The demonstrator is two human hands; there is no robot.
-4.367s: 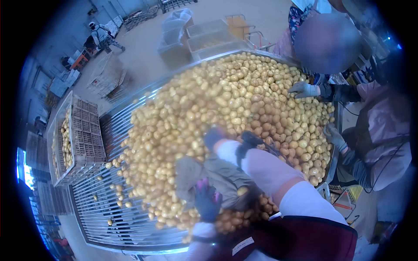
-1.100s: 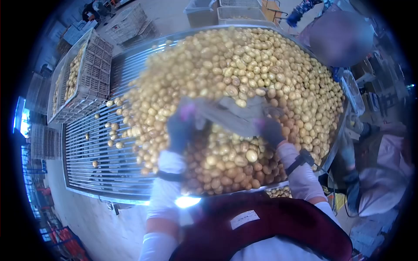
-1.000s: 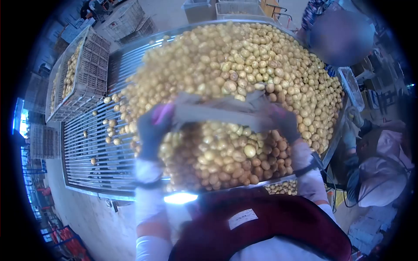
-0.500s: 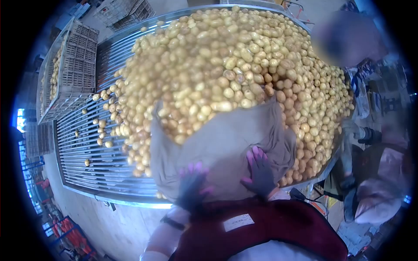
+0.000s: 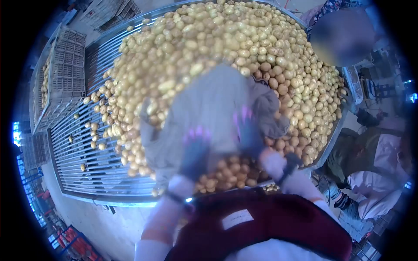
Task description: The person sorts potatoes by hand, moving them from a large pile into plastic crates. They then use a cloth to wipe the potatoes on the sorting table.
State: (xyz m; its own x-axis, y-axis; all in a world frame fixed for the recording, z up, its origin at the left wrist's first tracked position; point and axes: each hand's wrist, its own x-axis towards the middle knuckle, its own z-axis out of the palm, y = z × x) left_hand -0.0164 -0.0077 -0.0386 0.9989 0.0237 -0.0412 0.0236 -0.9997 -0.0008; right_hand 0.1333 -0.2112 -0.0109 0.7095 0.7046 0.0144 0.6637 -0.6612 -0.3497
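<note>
A grey-brown cloth [image 5: 217,93] lies over part of a large heap of round yellow-brown produce [image 5: 300,87], which looks like potatoes. Both hands wear dark gloves with pinkish fingertips and rest on the cloth, blurred by motion. My left hand [image 5: 196,150] is flat on its lower left part, fingers apart and pointing away from me. To its right, my right hand [image 5: 248,130] lies with spread fingers on the cloth. Between my forearms, more of the produce shows below the cloth's near edge.
The heap rests on a table of metal bars [image 5: 96,174] with a raised metal rim. A plastic crate [image 5: 67,69] holding similar produce stands at the left. Another person [image 5: 379,174] is at the right edge, beside the table. Red bundles [image 5: 74,241] lie at lower left.
Both hands have moved forward with the cloth, away from my body. The cloth is bunched farther up the heap, and produce is now uncovered near my apron.
</note>
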